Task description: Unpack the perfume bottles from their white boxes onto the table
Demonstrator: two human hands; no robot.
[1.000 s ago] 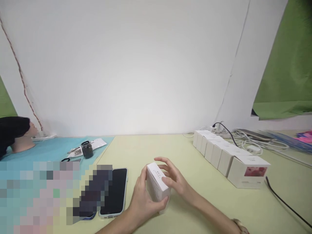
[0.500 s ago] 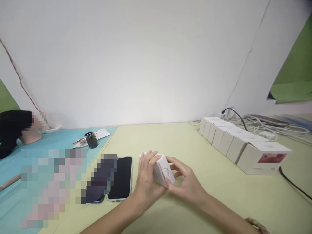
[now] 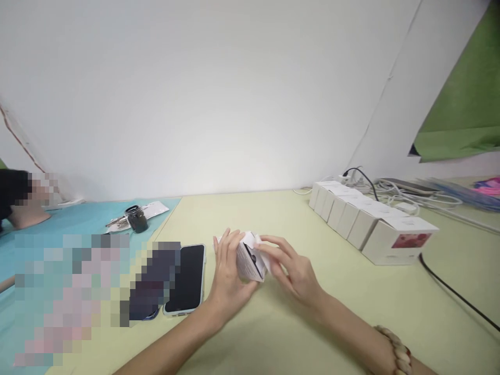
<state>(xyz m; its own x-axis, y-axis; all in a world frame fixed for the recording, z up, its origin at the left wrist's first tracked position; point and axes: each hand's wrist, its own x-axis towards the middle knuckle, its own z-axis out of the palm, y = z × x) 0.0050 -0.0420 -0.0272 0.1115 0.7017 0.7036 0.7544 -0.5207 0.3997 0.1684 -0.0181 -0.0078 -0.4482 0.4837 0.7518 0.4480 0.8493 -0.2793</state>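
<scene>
A small white cardboard box [image 3: 246, 264] with fine print on its side is held up over the table. My left hand [image 3: 225, 278] wraps round it from the left, fingers over the top and thumb low. The box's right end is open, and something dark shows inside. At that end my right hand [image 3: 297, 270] holds the white end flap [image 3: 266, 259] between fingers and thumb; its fingertips are partly hidden. Left of the hands lies a phone [image 3: 188, 278] with a black screen, beside a pixelated dark phone-like object [image 3: 153, 284].
A row of white boxes [image 3: 394, 242] stands on the right, with white cables [image 3: 406, 200] behind and a black cable [image 3: 457, 291] in front. A dark glass jar [image 3: 136, 220] and a mannequin head [image 3: 27, 211] stand on the blue cloth [image 3: 86, 216] at left.
The box's printed end flap has been pulled open by my right hand, exposing the dark inside. My left hand keeps its hold. The view has shifted slightly to the right.
</scene>
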